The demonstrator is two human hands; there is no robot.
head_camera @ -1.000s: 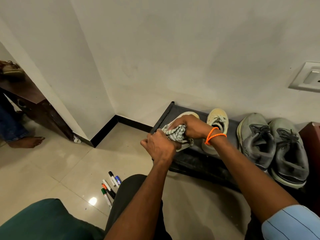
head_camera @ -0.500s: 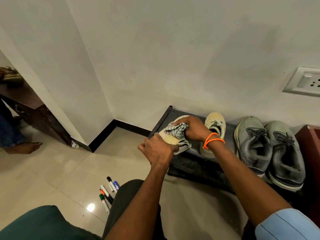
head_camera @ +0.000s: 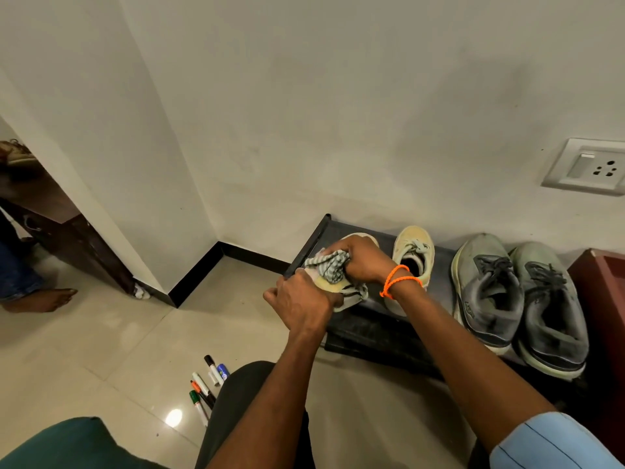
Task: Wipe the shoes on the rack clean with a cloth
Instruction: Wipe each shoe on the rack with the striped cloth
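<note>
A low black shoe rack [head_camera: 372,328] stands against the wall. My left hand [head_camera: 301,299] grips the heel end of a cream shoe [head_camera: 326,282], tilted up at the rack's left end. My right hand [head_camera: 360,260], an orange band on its wrist, holds a bunched striped grey cloth [head_camera: 329,265] pressed against that shoe. Its cream partner [head_camera: 411,257] stands upright on the rack just to the right. A pair of grey sneakers [head_camera: 490,289] [head_camera: 549,306] sits at the rack's right end.
Several markers [head_camera: 206,387] lie on the tiled floor by my knee. A dark red cabinet [head_camera: 598,299] borders the rack on the right. A wall socket [head_camera: 586,167] is above. Another person's bare foot [head_camera: 44,299] and a wooden table [head_camera: 61,225] are at far left.
The cloth in my right hand has shifted up along the cream shoe toward its toe. My left hand keeps its hold on the shoe. The view has tilted slightly upward.
</note>
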